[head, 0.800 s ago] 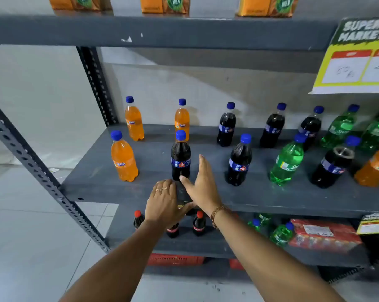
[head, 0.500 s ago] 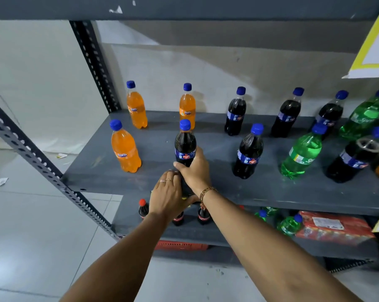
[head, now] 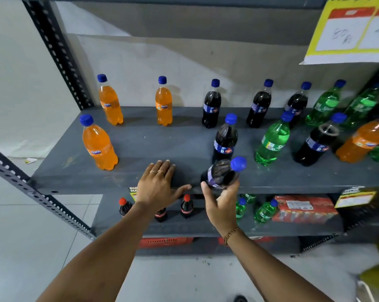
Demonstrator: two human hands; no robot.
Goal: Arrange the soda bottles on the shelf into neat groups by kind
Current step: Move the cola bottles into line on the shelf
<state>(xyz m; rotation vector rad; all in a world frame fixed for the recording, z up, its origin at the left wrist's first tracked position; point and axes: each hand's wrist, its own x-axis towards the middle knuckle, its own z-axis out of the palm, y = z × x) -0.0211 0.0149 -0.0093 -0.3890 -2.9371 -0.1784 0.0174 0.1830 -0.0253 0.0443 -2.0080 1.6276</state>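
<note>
Dark cola bottle (head: pixel 222 175) — blue cap, perhaps purple label

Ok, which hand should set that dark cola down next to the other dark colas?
Right. The right hand already holds the dark cola bottle, tilted, just in front of another cola. The left hand lies flat and empty on the shelf.

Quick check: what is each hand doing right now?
Left hand: open, flat on the shelf edge, holding nothing.
Right hand: closed around a tilted dark cola bottle.
</note>
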